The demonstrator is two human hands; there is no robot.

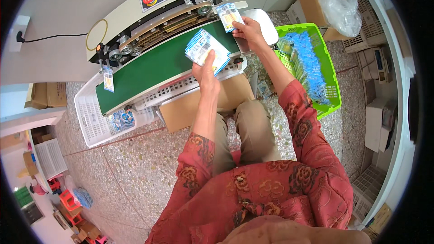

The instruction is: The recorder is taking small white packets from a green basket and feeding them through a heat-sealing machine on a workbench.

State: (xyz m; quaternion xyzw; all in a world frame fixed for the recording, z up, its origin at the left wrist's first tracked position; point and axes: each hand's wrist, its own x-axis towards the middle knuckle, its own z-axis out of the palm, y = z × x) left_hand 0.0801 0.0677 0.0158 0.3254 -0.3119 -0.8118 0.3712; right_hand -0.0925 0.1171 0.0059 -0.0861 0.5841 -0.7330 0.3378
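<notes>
My left hand (pixel 207 73) grips a small stack of blue-and-white packets (pixel 202 46), its thumb on top, above the green conveyor belt (pixel 156 72). In my right hand (pixel 249 32), a single blue-edged packet (pixel 226 12) is pinched by its lower part. That packet's top edge is at the right-hand intake of the band sealing machine (pixel 131 25), close to its guide plate and rollers. Another packet (pixel 108 80) hangs at the machine's left end, over the belt. Fingers under the stack are partly hidden.
A bright green basket (pixel 333 79) filled with packets (pixel 307 58) stands at my right. Below the belt's left end, a white basket (pixel 88 124) holds more packets. An open cardboard box (pixel 181 110) is before my knees. Shelving (pixel 392 122) lines the right side.
</notes>
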